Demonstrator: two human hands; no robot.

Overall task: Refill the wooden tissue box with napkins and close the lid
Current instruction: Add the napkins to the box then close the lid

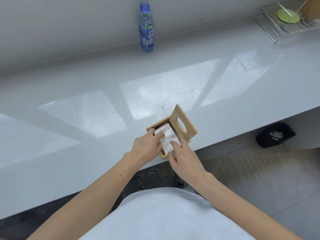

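Tan wooden box (156, 126), white napkins (167, 137), blue bottle (146, 28), possibly speckled grey counter (86, 101)

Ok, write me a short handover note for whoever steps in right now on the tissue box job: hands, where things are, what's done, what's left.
Left hand: fingers pressing on the white stack of napkins, no closed grip visible.
Right hand: fingers spread on the stack's near end and the box edge, also pressing.
Square light wooden tissue box: near the front edge of the glossy white counter, open.
Wooden lid with oval slot: standing upright on the box's right side.
Done: napkins are in the box, crumpled on top.
Left: flatten the stack, swing the lid down shut.
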